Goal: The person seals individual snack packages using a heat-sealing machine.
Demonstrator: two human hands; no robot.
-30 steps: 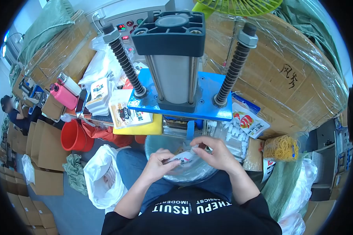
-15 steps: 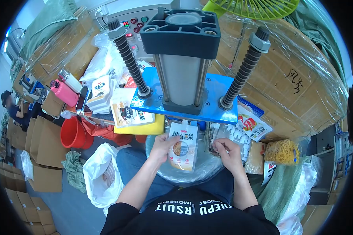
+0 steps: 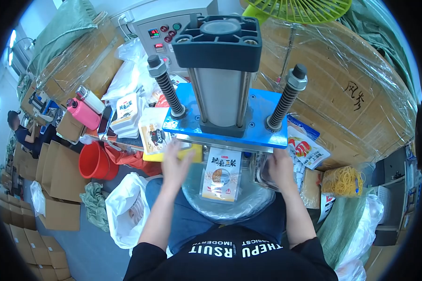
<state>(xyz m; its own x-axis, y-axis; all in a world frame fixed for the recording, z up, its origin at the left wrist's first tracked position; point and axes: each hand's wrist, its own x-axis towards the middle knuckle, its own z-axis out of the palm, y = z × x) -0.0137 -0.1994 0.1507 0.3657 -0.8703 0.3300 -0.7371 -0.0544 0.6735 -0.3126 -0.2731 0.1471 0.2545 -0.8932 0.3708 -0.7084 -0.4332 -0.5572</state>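
A white printed pouch (image 3: pixel 221 180) with a round window hangs below the blue plate (image 3: pixel 262 114) of a press, its top edge hidden under the plate. To the left of the pouch, my left hand (image 3: pixel 174 164) is raised with fingers apart and nothing in them. It is close to the yellow block (image 3: pixel 155 156) and a stack of printed pouches (image 3: pixel 152 131). My right hand (image 3: pixel 281 169) is at the plate's right end, beside a clear-walled box (image 3: pixel 263 169) and small white pieces (image 3: pixel 297 168). Its fingers are blurred and partly hidden, so I cannot tell what they hold.
The press cylinder (image 3: pixel 219 96) stands straight ahead, between two spring rods. On the left are a red bucket (image 3: pixel 96 161), a pink bottle (image 3: pixel 83 114) and a white bag (image 3: pixel 122 210). Yellow rubber bands (image 3: pixel 342 181) lie right, before a large carton (image 3: pixel 351 107). Another person sits far left.
My left hand has let go of the pouch and moved left and up. My right hand has moved up to the plate's end. The rod tops sit lower and their springs are shorter.
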